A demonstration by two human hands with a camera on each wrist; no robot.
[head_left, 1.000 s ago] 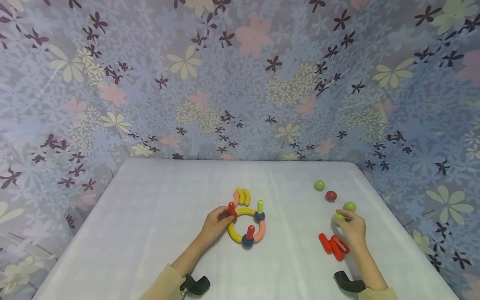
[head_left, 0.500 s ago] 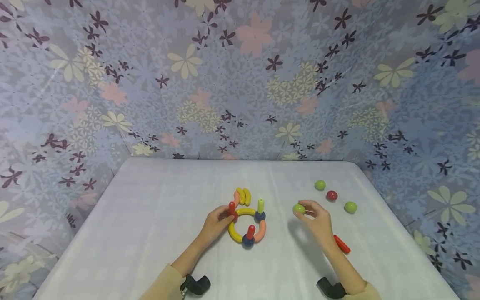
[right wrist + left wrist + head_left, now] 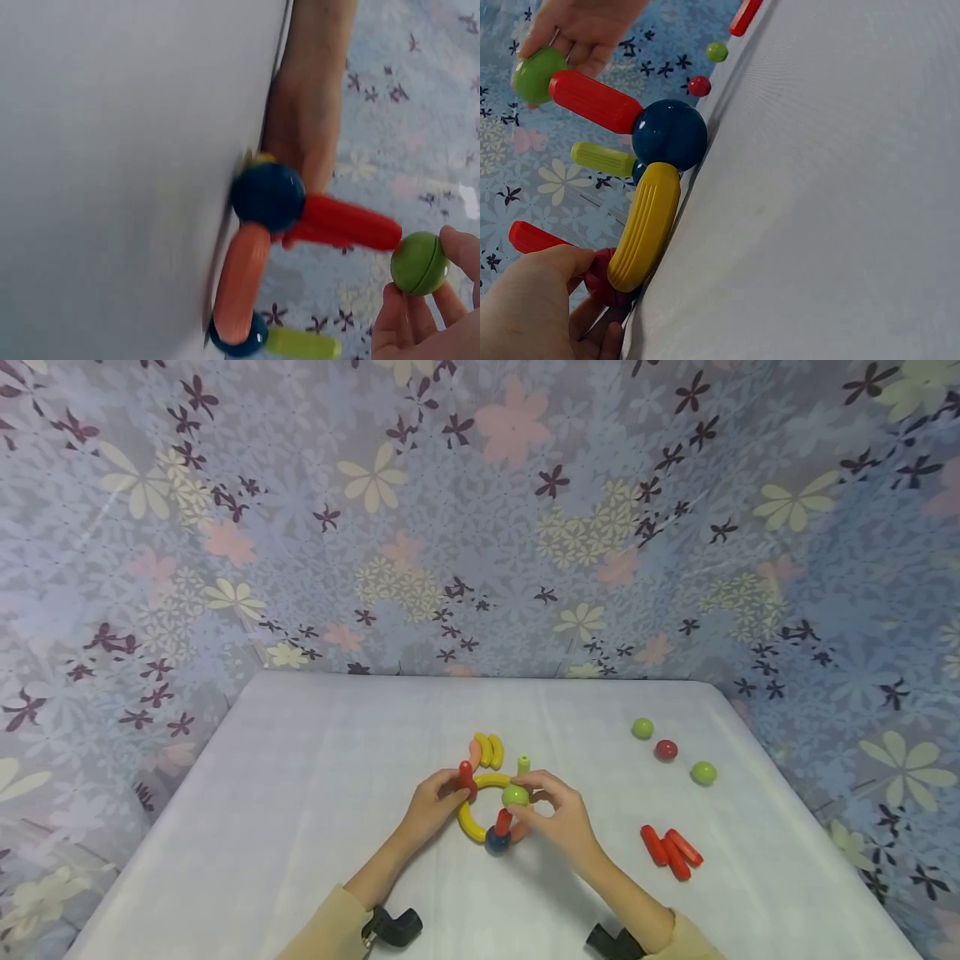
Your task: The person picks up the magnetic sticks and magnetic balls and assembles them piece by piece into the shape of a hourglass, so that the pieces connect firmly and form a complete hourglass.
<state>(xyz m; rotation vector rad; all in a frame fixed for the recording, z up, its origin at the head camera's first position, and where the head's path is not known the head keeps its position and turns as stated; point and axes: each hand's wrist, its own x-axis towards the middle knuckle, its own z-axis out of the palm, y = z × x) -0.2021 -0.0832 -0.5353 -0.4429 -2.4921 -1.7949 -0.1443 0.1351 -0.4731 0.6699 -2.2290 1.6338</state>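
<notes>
On the table lies a ring of yellow curved pieces (image 3: pixel 471 823) and salmon pieces (image 3: pixel 243 281), joined by balls. My left hand (image 3: pixel 433 806) grips the red ball (image 3: pixel 600 279) at the ring's left, from which a red rod (image 3: pixel 466 772) stands up. Between the thumb and fingers of my right hand (image 3: pixel 564 817) is a green ball (image 3: pixel 515 796), held above the ring close to the top of the red rod (image 3: pixel 351 221) on the front blue ball (image 3: pixel 498 840). A light green rod (image 3: pixel 602 159) stands on another blue ball (image 3: pixel 240 334).
Behind the ring lie two short yellow pieces (image 3: pixel 489 750) and a salmon one (image 3: pixel 475 755). Several red rods (image 3: pixel 672 852) are at the right. Farther back there are two green balls (image 3: pixel 704 772) and a red ball (image 3: pixel 666 750). A floral cloth hangs behind the white table (image 3: pixel 337 735).
My right hand has carried the green ball leftwards from the loose balls at the right to above the ring. The left hand has stayed on the red ball.
</notes>
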